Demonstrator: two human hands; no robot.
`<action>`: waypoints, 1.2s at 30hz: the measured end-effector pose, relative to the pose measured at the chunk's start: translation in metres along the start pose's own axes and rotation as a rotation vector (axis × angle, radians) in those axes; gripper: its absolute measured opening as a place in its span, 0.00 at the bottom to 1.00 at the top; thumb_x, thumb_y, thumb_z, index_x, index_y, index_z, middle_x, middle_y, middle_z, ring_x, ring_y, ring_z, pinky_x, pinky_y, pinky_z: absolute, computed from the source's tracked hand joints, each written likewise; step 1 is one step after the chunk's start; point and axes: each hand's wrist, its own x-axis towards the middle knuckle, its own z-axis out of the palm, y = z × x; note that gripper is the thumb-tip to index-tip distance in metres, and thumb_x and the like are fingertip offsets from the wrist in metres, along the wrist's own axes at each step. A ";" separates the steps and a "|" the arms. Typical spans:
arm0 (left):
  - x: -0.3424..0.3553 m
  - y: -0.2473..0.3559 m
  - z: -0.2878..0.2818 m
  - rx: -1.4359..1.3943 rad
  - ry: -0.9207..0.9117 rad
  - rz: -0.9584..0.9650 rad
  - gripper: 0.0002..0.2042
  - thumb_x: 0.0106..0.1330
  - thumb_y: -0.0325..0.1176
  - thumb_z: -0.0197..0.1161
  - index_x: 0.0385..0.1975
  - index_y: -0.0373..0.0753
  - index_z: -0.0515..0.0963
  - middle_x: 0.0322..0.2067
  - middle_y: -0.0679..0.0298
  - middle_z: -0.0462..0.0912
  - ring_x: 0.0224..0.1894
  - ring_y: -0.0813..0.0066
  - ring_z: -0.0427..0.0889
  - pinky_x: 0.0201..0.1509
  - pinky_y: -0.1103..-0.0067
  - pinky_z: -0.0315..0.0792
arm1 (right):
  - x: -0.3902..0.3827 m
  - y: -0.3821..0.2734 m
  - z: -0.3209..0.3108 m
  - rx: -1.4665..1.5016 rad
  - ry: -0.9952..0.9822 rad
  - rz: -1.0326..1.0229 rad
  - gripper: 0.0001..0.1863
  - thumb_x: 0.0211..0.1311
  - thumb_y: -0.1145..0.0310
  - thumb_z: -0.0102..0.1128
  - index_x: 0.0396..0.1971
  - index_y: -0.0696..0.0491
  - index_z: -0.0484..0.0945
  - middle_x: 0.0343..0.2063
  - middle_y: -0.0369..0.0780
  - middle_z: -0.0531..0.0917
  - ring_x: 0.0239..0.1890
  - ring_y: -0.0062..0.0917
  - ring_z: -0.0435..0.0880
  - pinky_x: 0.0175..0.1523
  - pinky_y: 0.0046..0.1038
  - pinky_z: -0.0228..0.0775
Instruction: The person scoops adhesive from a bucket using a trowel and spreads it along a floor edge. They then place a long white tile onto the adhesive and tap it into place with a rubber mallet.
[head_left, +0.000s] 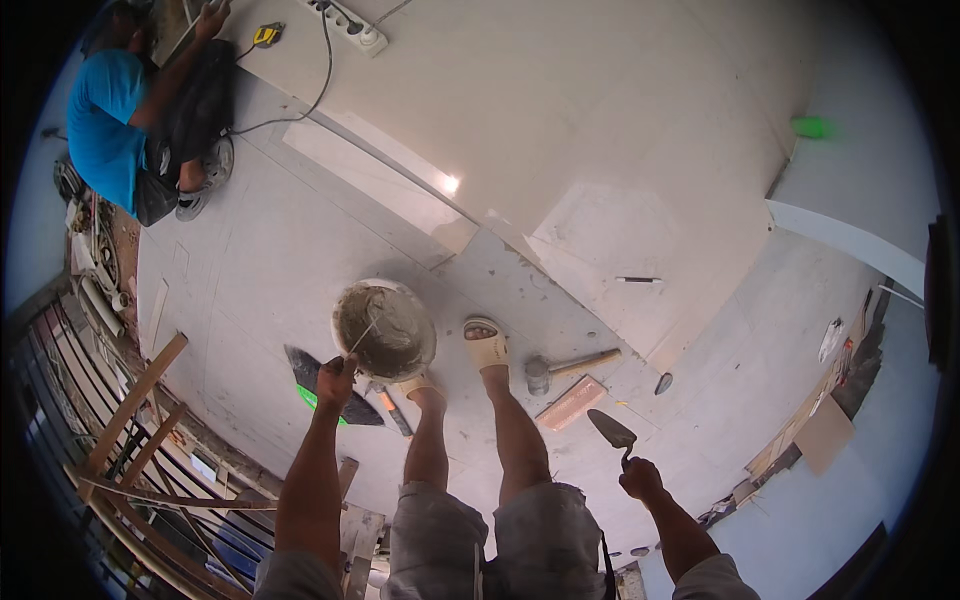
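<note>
My left hand (337,380) is closed on the thin handle of a round bucket (425,350). Wet grey mortar (375,318) fills part of it. I cannot tell whether the bucket hangs or rests on the floor beside my sandalled feet. Out to the right, my right hand (640,480) grips a pointed trowel (613,430), its blade angled up and left, away from the bucket. Between my feet and the trowel lie a mallet (538,375) with a wooden handle and a reddish rectangular block (572,403).
A person in a blue shirt (110,120) crouches at the far left near a yellow tape measure (267,35) and a power strip (350,30) with a trailing cord. An orange-handled tool (390,405) lies left of my feet. A wooden railing (140,400) borders the lower left.
</note>
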 end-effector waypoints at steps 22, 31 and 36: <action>-0.083 0.277 -0.132 -0.809 0.582 -0.185 0.28 0.65 0.51 0.59 0.51 0.28 0.75 0.42 0.53 0.83 0.39 0.58 0.82 0.44 0.66 0.76 | -0.074 0.144 -0.380 0.098 0.740 -0.083 0.14 0.57 0.61 0.63 0.36 0.52 0.71 0.20 0.39 0.78 0.21 0.28 0.81 0.25 0.32 0.77; -0.068 0.532 -0.166 -0.965 0.646 -0.248 0.30 0.67 0.56 0.54 0.44 0.26 0.79 0.36 0.52 0.83 0.36 0.56 0.82 0.39 0.64 0.77 | -0.129 0.115 -0.545 1.284 0.591 0.256 0.23 0.62 0.48 0.58 0.24 0.56 0.77 0.11 0.35 0.70 0.10 0.23 0.68 0.14 0.32 0.55; -0.036 0.694 -0.143 -1.234 0.537 -0.326 0.31 0.65 0.59 0.56 0.56 0.38 0.71 0.47 0.53 0.79 0.43 0.52 0.81 0.37 0.58 0.77 | -0.083 0.160 -0.630 1.377 0.488 0.266 0.20 0.59 0.52 0.63 0.28 0.58 0.76 0.16 0.40 0.75 0.15 0.29 0.74 0.21 0.37 0.66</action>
